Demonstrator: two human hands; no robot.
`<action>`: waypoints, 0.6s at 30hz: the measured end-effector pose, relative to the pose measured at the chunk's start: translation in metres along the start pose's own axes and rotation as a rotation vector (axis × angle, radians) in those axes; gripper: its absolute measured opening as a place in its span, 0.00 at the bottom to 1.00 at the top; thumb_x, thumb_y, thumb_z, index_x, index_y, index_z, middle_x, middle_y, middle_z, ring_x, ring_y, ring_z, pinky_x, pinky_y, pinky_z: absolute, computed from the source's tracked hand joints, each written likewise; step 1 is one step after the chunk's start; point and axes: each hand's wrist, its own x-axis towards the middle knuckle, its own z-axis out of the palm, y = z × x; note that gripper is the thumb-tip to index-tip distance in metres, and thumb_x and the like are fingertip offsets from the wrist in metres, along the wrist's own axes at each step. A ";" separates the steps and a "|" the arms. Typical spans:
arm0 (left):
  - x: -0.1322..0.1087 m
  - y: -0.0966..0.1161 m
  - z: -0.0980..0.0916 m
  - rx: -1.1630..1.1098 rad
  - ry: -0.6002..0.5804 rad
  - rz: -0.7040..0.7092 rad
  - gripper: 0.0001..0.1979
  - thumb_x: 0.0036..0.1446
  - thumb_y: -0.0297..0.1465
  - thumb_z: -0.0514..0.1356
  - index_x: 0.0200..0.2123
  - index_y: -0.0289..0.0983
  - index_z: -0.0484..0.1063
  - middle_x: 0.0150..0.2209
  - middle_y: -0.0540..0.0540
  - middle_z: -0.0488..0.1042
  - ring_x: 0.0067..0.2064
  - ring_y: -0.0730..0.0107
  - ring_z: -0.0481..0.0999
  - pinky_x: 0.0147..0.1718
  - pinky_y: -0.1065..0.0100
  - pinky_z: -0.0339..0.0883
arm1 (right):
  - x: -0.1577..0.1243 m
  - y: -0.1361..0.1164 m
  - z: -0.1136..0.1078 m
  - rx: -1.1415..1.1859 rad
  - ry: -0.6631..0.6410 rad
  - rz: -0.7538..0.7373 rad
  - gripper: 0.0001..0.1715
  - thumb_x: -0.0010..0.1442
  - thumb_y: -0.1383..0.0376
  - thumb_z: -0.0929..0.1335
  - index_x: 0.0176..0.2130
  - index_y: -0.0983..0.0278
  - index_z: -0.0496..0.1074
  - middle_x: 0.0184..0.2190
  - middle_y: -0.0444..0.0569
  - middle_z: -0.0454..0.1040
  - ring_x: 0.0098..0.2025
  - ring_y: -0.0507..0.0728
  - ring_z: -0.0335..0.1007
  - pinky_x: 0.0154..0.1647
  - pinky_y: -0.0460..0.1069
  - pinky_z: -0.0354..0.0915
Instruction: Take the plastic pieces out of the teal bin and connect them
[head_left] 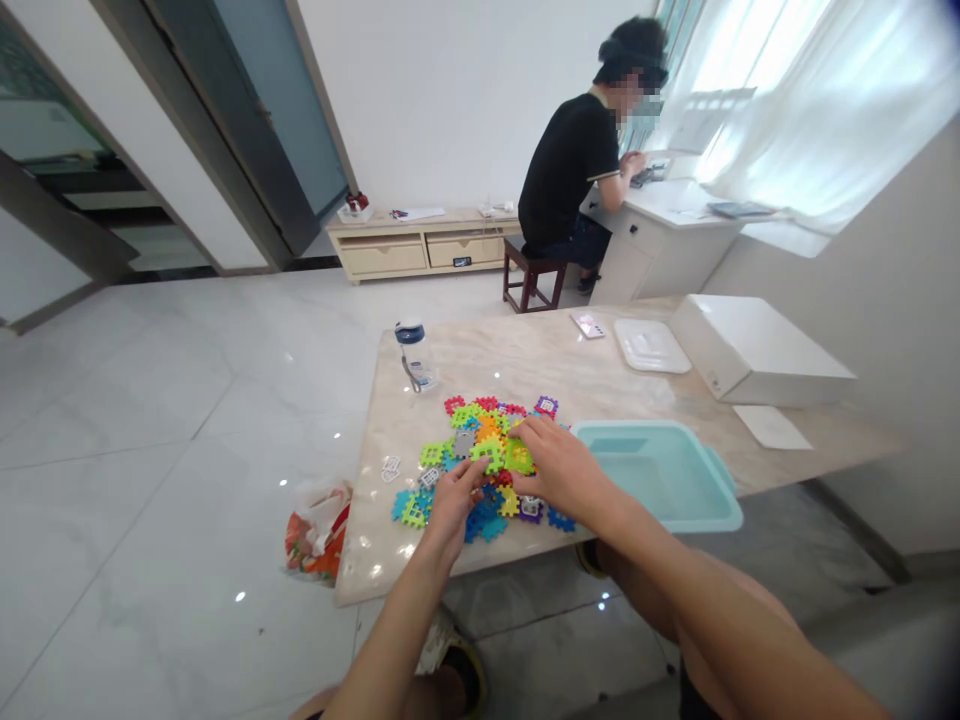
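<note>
A heap of colourful plastic interlocking building pieces [474, 523], square with toothed edges, lies near the table's front edge. Over the heap, my left hand [453, 500] pinches a light green interlocking piece [489, 455] between thumb and fingers. My right hand [561, 468] curves its thumb and fingers around a yellow-green interlocking piece [518, 456], close beside the light green one. Whether the two pieces touch I cannot tell. Orange, grey, blue, red and purple pieces surround both hands, and my right hand hides part of the heap.
A light blue plastic basin [731, 508] stands right of the heap. A water bottle [416, 358] is at the back left. Farther right are a phone [588, 326], a white lid [651, 346] and a white box [772, 345]. Another person [570, 165] sits at a desk beyond.
</note>
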 end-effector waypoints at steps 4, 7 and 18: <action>-0.003 0.000 0.000 0.016 0.001 0.015 0.25 0.42 0.47 0.80 0.38 0.38 0.83 0.40 0.44 0.84 0.39 0.67 0.81 0.30 0.73 0.64 | -0.006 0.003 0.002 0.012 -0.026 -0.022 0.24 0.58 0.68 0.77 0.52 0.62 0.72 0.49 0.55 0.78 0.53 0.66 0.75 0.54 0.60 0.72; -0.004 0.000 -0.002 0.028 0.021 0.025 0.25 0.42 0.47 0.80 0.37 0.38 0.82 0.40 0.44 0.84 0.39 0.65 0.81 0.31 0.72 0.64 | -0.010 0.004 0.003 0.016 -0.039 -0.030 0.24 0.59 0.69 0.76 0.53 0.61 0.72 0.50 0.54 0.78 0.54 0.66 0.75 0.56 0.60 0.71; -0.005 0.001 -0.002 0.020 0.014 0.012 0.25 0.42 0.47 0.80 0.38 0.38 0.82 0.41 0.45 0.84 0.40 0.66 0.80 0.33 0.71 0.64 | -0.006 -0.002 0.002 -0.011 -0.086 -0.012 0.23 0.59 0.69 0.76 0.52 0.62 0.72 0.49 0.55 0.77 0.54 0.66 0.75 0.54 0.59 0.71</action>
